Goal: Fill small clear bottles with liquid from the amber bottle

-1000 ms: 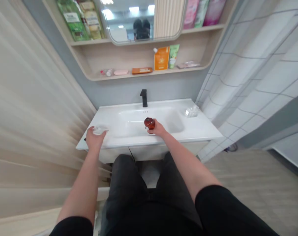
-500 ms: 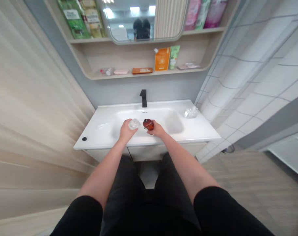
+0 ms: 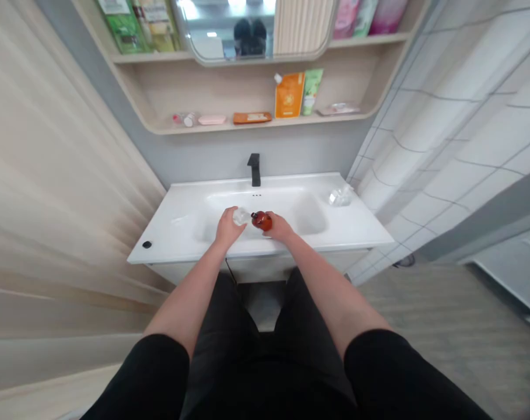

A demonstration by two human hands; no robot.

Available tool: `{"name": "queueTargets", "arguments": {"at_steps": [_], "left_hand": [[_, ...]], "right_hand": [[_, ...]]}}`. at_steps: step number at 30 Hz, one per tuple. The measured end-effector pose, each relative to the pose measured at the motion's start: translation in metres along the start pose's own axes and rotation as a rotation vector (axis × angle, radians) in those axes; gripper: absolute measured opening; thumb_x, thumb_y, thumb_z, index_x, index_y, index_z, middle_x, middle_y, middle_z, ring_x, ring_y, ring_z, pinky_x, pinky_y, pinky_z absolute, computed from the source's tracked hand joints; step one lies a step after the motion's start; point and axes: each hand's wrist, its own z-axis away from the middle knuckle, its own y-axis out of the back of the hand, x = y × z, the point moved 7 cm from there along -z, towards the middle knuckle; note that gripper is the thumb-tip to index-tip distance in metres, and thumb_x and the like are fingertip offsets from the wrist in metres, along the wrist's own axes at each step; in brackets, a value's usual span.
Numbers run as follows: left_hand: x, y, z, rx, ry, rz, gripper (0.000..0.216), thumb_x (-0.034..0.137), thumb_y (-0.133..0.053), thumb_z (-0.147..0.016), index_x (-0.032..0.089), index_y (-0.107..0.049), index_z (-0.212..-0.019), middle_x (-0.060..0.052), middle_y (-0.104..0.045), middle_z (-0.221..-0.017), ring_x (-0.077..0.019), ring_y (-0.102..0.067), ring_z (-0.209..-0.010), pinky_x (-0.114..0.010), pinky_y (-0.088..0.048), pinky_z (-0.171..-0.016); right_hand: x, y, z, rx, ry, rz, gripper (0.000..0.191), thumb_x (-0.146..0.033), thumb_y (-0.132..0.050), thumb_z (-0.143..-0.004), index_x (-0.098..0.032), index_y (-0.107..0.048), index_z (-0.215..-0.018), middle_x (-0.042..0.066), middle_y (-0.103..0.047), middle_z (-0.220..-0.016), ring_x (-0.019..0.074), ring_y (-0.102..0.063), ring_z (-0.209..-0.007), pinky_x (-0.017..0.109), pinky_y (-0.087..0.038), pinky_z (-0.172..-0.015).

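Observation:
Over the front of the white sink [image 3: 309,213], my left hand [image 3: 228,228] is closed round a small clear container [image 3: 240,216]. Just to its right, my right hand [image 3: 279,226] grips an amber-brown bottle [image 3: 262,220]. The bottle is tilted left, and its dark mouth lies at or very near the clear container's rim; whether they touch I cannot tell. Any liquid passing between them is too small to make out.
Behind the basin stands a black faucet [image 3: 255,170]. A clear pump bottle [image 3: 340,196] is on the counter's right, a black round cap [image 3: 146,244] at its left front. Above, a shelf [image 3: 195,129] holds an orange pouch [image 3: 289,95] and a green tube [image 3: 311,91].
The amber bottle has tipped further left, bringing its mouth to the clear container. The head view has shifted slightly, so the shelf sits higher in the picture.

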Motion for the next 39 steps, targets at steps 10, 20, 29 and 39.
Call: {"name": "queueTargets", "arguments": {"at_steps": [10,20,29,39], "left_hand": [[0.005,-0.001,0.003,-0.021,-0.060,-0.063,0.073,0.011,-0.090,-0.079,0.021,-0.065,-0.147,-0.018,-0.070,-0.145,-0.0402,-0.066,-0.142,-0.058,-0.053,-0.130],[0.013,-0.004,0.005,-0.035,-0.102,-0.088,0.070,0.006,-0.082,-0.082,0.022,-0.067,-0.148,-0.018,-0.069,-0.146,-0.0410,-0.064,-0.143,-0.058,-0.053,-0.130],[0.014,-0.004,0.007,-0.044,-0.116,-0.122,0.073,0.004,-0.078,-0.083,0.021,-0.067,-0.154,-0.019,-0.068,-0.151,-0.0412,-0.062,-0.147,-0.058,-0.052,-0.132],[0.020,-0.002,0.008,-0.056,-0.127,-0.177,0.075,0.000,-0.072,-0.084,0.018,-0.065,-0.157,-0.019,-0.069,-0.154,-0.0382,-0.060,-0.152,-0.055,-0.050,-0.136]], "right_hand": [[-0.003,-0.002,0.002,-0.045,0.004,0.104,0.074,-0.021,-0.092,-0.072,-0.025,-0.066,-0.140,0.010,-0.085,-0.126,0.0374,-0.080,-0.117,0.043,-0.061,-0.103],[-0.012,0.004,0.005,-0.020,-0.004,0.011,0.078,-0.018,-0.096,-0.064,-0.027,-0.068,-0.137,0.008,-0.086,-0.120,0.0367,-0.080,-0.114,0.043,-0.061,-0.103],[-0.003,-0.005,0.002,-0.068,-0.012,0.052,0.080,-0.018,-0.096,-0.068,-0.026,-0.067,-0.143,0.010,-0.083,-0.132,0.0370,-0.080,-0.120,0.045,-0.061,-0.106],[-0.003,-0.006,0.002,-0.089,-0.014,0.082,0.081,-0.020,-0.097,-0.072,-0.025,-0.066,-0.146,0.010,-0.083,-0.133,0.0359,-0.080,-0.121,0.043,-0.061,-0.106]]}}
